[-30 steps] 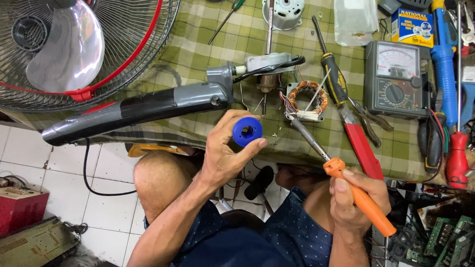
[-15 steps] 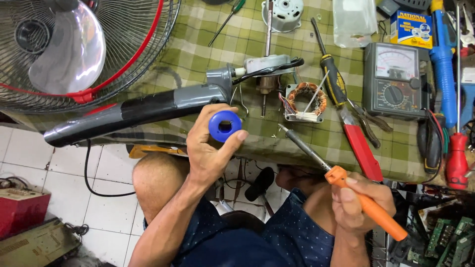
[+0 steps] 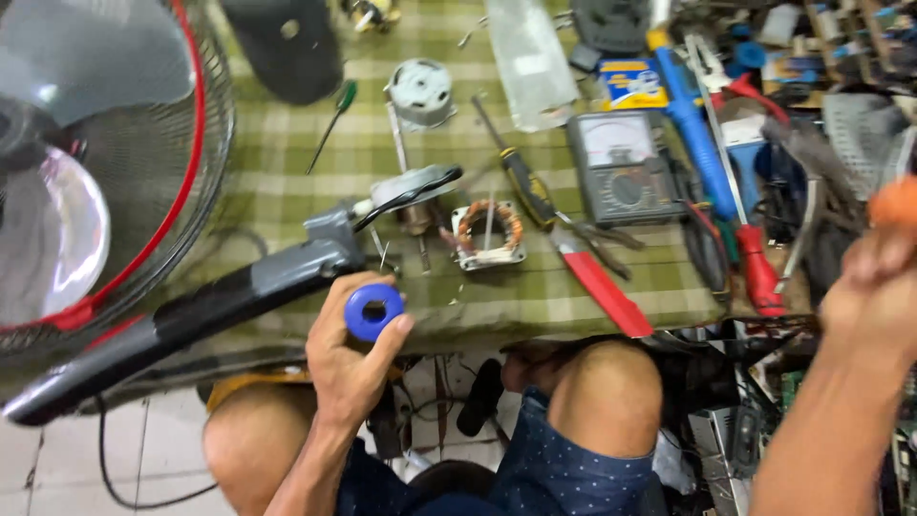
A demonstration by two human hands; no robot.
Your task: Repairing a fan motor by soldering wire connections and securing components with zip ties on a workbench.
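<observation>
Green checked cloth covers a cluttered workbench, seen from the single head view looking down past the person's bare knees to a tiled floor. On the cloth a small motor stator with copper windings sits near the front edge, within easy reach, and just left of it lies the grey neck of a fan stand whose wire guard fills the upper left. Tools are spread to the right where they can be picked up quickly: a red-handled cutter, an analogue meter and a blue soldering iron. The left hand is closed around a blue spool, pinched between thumb and fingertips and held just in front of the table edge, hole toward the camera. The right hand is raised at the right margin, closed on an orange handle; the rest of that tool is out of frame.
</observation>
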